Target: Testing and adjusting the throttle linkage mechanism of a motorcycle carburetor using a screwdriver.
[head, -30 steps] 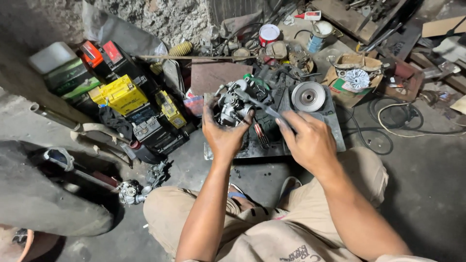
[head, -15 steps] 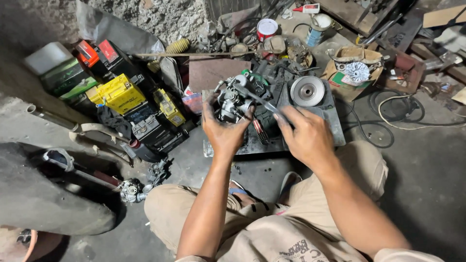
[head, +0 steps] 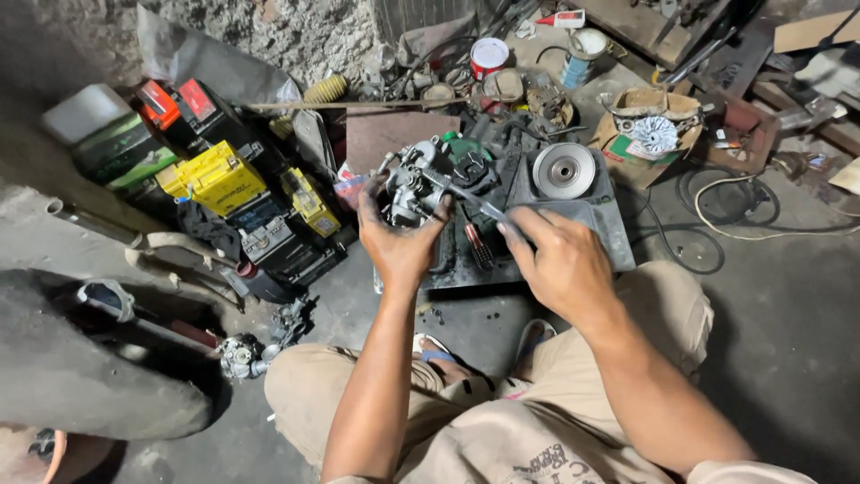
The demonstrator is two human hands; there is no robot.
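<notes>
On the dark metal tray (head: pixel 618 242) lying on the floor in front of the squatting person, the two hands are working together on a small engine part. The left hand (head: pixel 400 240) is grasping a silver carburetor (head: pixel 410 184), with its grip clenched around the lower body of the part and the thumb pressing on the side toward 3 o'clock. The carburetor is sitting near the centre of the view, at the tray's end toward 9 o'clock, touching the fingers. The right hand (head: pixel 560 260) is holding a thin metal tool (head: pixel 475 202), which looks like a screwdriver, and its grip is closed around the handle end while the tip is pointing toward 10 o'clock and reaching the carburetor; I cannot tell exactly which spot the tip is touching. At 1 o'clock from the right hand a round silver pulley disc (head: pixel 563 169) is lying flat on the tray, apart from both hands. At 9 o'clock from the left hand several batteries are standing close together, among them a yellow battery (head: pixel 215 177). At 12 o'clock a red and white can (head: pixel 489 56) is standing near the stone wall. A cardboard box (head: pixel 627 139) holding a white fan wheel is resting at 2 o'clock, just beside the tray.
</notes>
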